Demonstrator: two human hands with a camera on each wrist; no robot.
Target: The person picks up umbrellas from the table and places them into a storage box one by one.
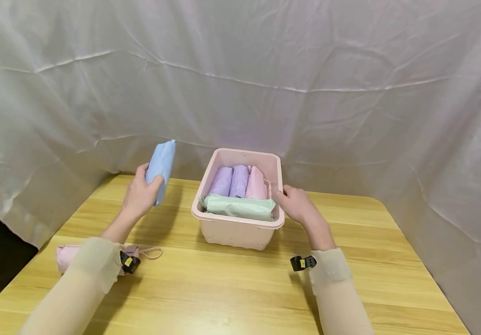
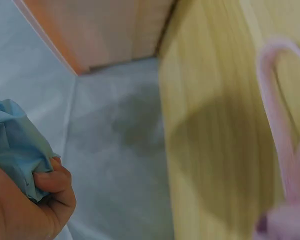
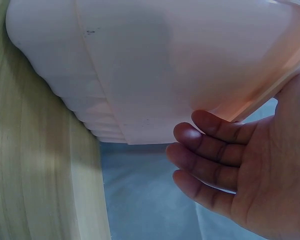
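A wooden table [image 1: 232, 279] bears a pink bin [image 1: 236, 230] and a pink umbrella [image 1: 65, 256].

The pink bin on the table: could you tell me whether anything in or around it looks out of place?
Inside the pink bin, the green bundle lies crosswise over the near ends of the two purple and one pink bundles. A pink bundle lies alone at the table's left edge. The left hand holds a blue bundle.
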